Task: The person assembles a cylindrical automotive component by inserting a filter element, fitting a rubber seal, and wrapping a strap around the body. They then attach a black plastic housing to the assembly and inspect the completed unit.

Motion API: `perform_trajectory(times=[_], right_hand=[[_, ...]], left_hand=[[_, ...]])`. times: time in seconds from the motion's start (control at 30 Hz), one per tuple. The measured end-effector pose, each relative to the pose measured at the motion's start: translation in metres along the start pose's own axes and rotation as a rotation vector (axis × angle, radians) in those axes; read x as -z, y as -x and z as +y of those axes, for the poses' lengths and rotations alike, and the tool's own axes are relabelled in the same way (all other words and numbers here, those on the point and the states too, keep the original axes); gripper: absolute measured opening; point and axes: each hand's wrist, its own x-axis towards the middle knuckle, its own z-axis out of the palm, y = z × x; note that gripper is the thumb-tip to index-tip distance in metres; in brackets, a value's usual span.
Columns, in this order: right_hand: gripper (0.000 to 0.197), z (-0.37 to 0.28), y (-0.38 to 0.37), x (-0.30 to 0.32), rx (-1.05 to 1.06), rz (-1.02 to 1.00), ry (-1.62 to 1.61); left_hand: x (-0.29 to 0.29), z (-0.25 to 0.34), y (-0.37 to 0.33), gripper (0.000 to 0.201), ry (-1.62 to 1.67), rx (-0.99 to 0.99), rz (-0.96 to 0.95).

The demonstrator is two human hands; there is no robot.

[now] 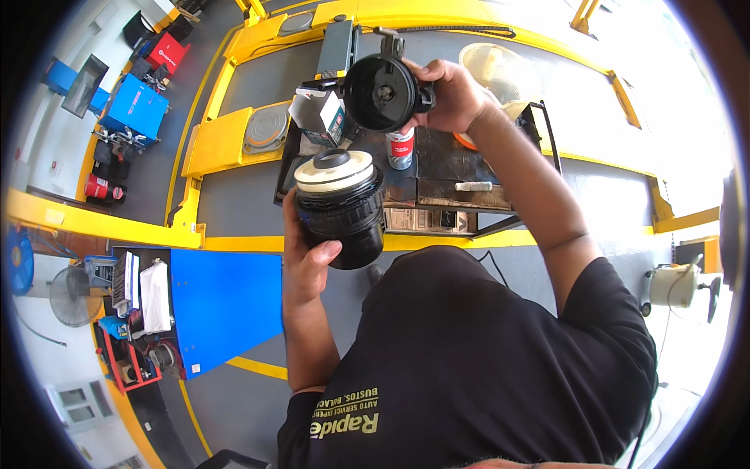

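My left hand [308, 270] is wrapped round a black ribbed fuel filter housing [351, 230], held upright over the near edge of a dark metal work cart. A cream-topped filter element [337, 173] with a dark central ring stands out of its mouth. Up and to the right, my right hand [453, 95] grips the black housing cap [379, 95] by its side. The cap is apart from the housing, its hollow round inside showing and a pipe stub sticking out at its top. The fingertips of my right hand are partly hidden behind the cap.
On the cart [437, 168] are an opened white-and-teal box [319, 116], a red-and-white spray can [400, 148] and a small white tube [473, 187]. Yellow lift beams [234, 242] surround it. A blue-topped cabinet [226, 305] stands at the left.
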Motion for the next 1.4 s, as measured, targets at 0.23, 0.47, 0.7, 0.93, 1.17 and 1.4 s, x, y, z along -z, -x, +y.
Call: perform_trajectory(times=[0.23,0.47,0.7,0.93,1.17,1.4], right_hand=[[0.077,0.029,-0.017,0.014,0.145,-0.226,-0.047],[0.104,0.001,-0.022,-0.014,0.052,0.028,0.082],[0.099,-0.006,-0.002,-0.03,0.054,0.019,0.072],[0.045,-0.022,0.003,-0.051,0.075,0.172,0.327],[0.06,-0.047,0.01,-0.065,-0.146,0.322,0.528],[0.062,-0.063,0.012,-0.06,-0.078,0.476,0.696]], left_hand=[[0.01,-0.002,0.001,0.095,-0.038,-0.064,0.016],[0.01,0.004,-0.004,0.104,0.003,-0.061,-0.004],[0.007,0.004,-0.01,0.101,-0.014,-0.067,-0.021],[0.0,0.006,-0.011,0.101,-0.024,-0.04,-0.015],[-0.001,0.006,-0.012,0.102,-0.026,-0.061,-0.039],[0.007,0.004,-0.007,0.104,-0.004,-0.036,-0.058]])
